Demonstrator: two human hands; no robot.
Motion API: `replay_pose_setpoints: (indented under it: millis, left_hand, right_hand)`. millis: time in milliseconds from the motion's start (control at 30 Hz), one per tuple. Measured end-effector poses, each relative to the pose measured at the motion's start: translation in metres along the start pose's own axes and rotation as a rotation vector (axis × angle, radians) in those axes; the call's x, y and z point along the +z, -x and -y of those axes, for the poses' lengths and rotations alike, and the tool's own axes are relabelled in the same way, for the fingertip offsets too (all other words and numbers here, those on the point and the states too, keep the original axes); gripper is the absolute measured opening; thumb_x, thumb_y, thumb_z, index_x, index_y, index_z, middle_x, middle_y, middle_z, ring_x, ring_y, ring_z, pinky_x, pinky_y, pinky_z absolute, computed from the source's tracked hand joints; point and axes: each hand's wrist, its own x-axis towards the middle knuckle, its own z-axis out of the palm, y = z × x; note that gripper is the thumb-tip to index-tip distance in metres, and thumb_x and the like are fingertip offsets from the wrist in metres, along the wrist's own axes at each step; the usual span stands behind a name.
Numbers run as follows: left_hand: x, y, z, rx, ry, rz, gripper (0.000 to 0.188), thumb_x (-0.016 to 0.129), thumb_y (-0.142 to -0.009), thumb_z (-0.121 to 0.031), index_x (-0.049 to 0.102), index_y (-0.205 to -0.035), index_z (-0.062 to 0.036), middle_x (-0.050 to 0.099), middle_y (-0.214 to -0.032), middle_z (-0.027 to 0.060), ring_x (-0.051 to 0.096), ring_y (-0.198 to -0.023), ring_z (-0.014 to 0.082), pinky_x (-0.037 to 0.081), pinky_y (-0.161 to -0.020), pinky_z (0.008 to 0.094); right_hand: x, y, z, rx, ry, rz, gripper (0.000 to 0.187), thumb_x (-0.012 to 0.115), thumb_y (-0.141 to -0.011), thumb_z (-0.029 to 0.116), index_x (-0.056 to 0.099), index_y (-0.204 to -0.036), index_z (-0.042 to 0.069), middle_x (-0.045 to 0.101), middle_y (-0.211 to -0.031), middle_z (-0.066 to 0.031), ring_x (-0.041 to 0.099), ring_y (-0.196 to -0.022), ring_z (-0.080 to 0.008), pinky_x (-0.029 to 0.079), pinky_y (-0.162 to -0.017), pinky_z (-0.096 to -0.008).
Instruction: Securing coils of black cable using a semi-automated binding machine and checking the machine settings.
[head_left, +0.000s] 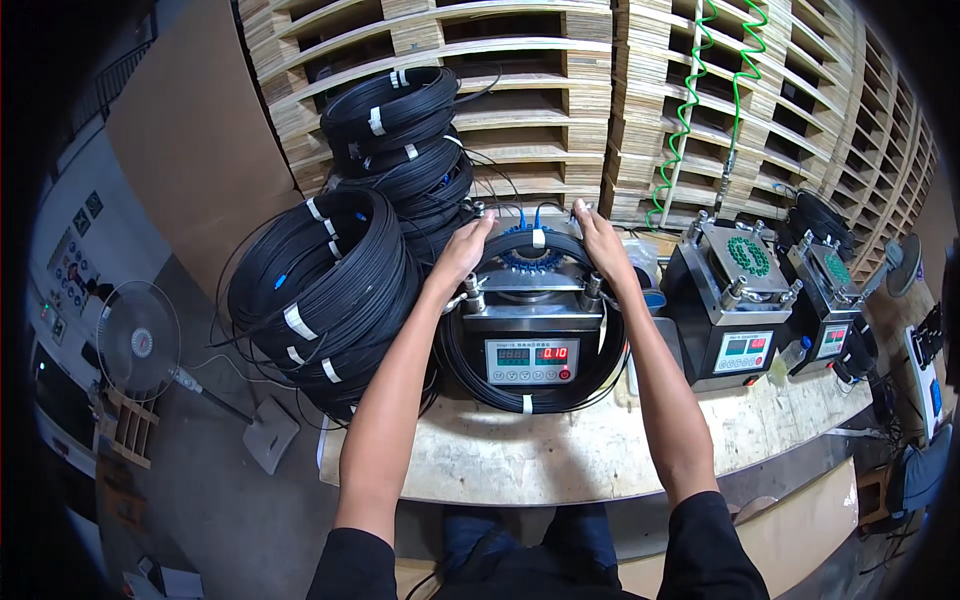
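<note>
A boxy metal polishing machine (533, 325) with a lit red and green display stands in front of me. A coil of black cable (527, 403), bound with white tape, drapes over its top and loops down around its front. Blue connectors (530, 262) sit in a ring on its top plate, and blue-booted cable ends rise behind the coil. My left hand (463, 250) is closed at the far left corner clamp (478, 208). At the far right corner my right hand (600, 243) is closed on the matching clamp, which its fingers mostly cover.
Large black cable coils (330, 290) are stacked at the left. Two similar machines with green-ringed plates (748, 256) stand to the right on the wooden table (480, 465). Wooden pallets (510, 90) rise behind, with green coiled hoses (690, 90) hanging. A fan (140, 343) stands left.
</note>
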Motion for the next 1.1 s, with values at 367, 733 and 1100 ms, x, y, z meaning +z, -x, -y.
replay_pose_setpoints:
  millis: [367,733,1100]
  left_hand:
    - [0.002,-0.005,0.007,0.188,0.107,-0.075,0.057,0.047,-0.105,-0.046,0.066,-0.108,0.0076,0.068,-0.098,0.0078,0.057,-0.092,0.0137,0.045,-0.089,0.0292]
    - [0.002,-0.003,0.007,0.141,0.143,-0.103,0.057,0.046,-0.105,-0.045,0.062,-0.121,0.007,0.068,-0.108,0.01,0.057,-0.102,0.0145,0.042,-0.096,0.0283]
    - [0.005,-0.006,-0.011,0.012,0.006,-0.04,0.058,0.046,-0.105,-0.046,0.054,-0.139,0.0005,0.06,-0.135,0.0143,0.052,-0.128,0.0213,0.034,-0.109,0.0289]
  right_hand:
    - [0.002,0.001,0.001,-0.055,-0.028,-0.01,0.071,0.037,-0.102,0.06,0.058,-0.124,-0.005,0.063,-0.116,-0.031,0.059,-0.115,-0.0439,0.043,-0.099,-0.0429]
    - [-0.001,0.011,0.009,0.015,-0.068,-0.046,0.075,0.034,-0.103,0.06,0.052,-0.136,-0.005,0.058,-0.133,-0.0287,0.051,-0.131,-0.0375,0.037,-0.109,-0.0385]
    - [-0.008,-0.01,-0.005,-0.036,-0.029,-0.084,0.072,0.031,-0.104,0.058,0.055,-0.133,-0.004,0.06,-0.131,-0.0261,0.053,-0.127,-0.0362,0.038,-0.107,-0.0388]
